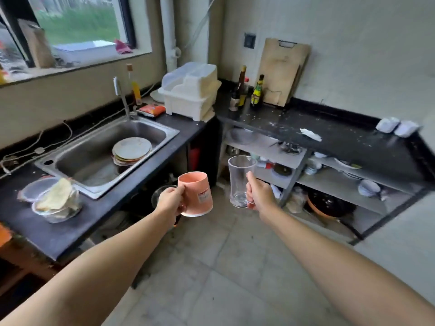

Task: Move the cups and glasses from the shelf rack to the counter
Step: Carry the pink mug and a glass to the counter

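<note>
My left hand (171, 200) grips the handle of a pink cup (197, 193) with a white base, held tilted in mid-air over the floor. My right hand (259, 194) holds a clear glass mug (240, 178) by its handle, upright, in front of the shelf rack (289, 158) under the counter. The black counter (348, 142) runs along the right wall, above the rack. Two white cups (397, 127) stand at its far right edge. More bowls and crockery sit on the rack's grey shelves, partly hidden in shadow.
A steel sink (103, 158) with stacked plates (131, 150) is at left, with plastic containers (55, 201) in front of it. A white dish rack (191, 90), bottles (256, 91) and a cutting board (283, 70) fill the corner. White scraps (310, 134) lie on the counter.
</note>
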Motion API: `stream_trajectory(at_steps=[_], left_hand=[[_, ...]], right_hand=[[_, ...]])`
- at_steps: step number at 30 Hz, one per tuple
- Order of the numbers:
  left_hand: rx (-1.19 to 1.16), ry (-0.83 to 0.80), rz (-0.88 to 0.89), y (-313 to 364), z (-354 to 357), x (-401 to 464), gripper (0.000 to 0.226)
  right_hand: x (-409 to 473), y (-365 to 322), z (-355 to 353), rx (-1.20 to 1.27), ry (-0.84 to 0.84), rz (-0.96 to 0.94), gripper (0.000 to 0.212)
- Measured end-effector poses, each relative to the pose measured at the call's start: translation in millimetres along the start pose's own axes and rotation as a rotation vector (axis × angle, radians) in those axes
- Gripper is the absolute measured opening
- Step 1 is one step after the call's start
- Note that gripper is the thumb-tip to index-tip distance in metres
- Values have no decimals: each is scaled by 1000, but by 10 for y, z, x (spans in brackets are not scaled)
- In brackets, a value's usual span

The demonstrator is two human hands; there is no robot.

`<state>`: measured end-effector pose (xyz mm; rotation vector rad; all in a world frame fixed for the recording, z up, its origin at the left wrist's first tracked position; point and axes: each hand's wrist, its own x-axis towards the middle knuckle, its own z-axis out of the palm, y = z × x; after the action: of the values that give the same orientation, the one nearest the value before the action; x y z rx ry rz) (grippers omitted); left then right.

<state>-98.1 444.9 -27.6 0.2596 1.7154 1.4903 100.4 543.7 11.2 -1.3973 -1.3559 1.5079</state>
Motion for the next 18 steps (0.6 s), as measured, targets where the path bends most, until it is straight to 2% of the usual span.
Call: stream_trajectory(at_steps=[9,18], left_hand=[[148,-241,9,10,2024,216,25],[245,-442,-15,132,3926,783,19]], right_hand=[[681,192,-1704,157,218,-13,50],[1624,152,-2848,190,406,48,48]])
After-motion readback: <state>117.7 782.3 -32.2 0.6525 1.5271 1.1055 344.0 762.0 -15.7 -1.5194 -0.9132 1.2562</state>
